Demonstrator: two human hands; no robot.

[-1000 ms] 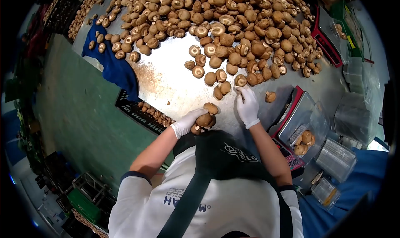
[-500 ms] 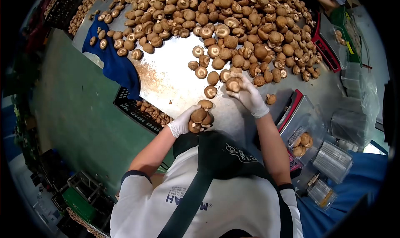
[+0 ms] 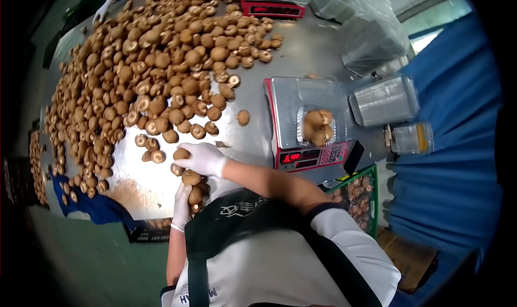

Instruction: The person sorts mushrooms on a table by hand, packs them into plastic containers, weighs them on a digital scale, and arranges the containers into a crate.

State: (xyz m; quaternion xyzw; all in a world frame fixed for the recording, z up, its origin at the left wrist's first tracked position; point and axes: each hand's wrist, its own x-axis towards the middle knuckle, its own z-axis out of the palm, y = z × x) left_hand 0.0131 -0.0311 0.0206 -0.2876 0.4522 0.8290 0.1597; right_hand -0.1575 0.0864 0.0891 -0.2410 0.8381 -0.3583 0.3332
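Note:
My left hand (image 3: 182,205), in a white glove, is closed around several brown mushrooms (image 3: 195,193) close to the apron. Just above it, my right hand (image 3: 203,159), also gloved, has its fingers curled at a brown mushroom (image 3: 181,154). Another mushroom (image 3: 176,170) shows right beneath those fingers; whether it is held, I cannot tell. The large mushroom pile (image 3: 156,65) spreads over the metal table (image 3: 258,73), with a few loose mushrooms (image 3: 152,144) near my hands. A clear plastic tray (image 3: 302,125) holding several mushrooms rests on the red scale (image 3: 277,113).
A second red scale (image 3: 272,9) stands at the back. Clear containers (image 3: 385,100) and a plastic bag (image 3: 371,35) lie at right. A green crate (image 3: 374,202) and a black crate (image 3: 137,236) flank the table. Blue cloth (image 3: 91,205) hangs at left. Another person's gloved hand (image 3: 102,10) is far left.
The view has swung to the right, bringing the scale and tray nearer the middle. My right hand has come close to my left hand, which still holds its mushrooms.

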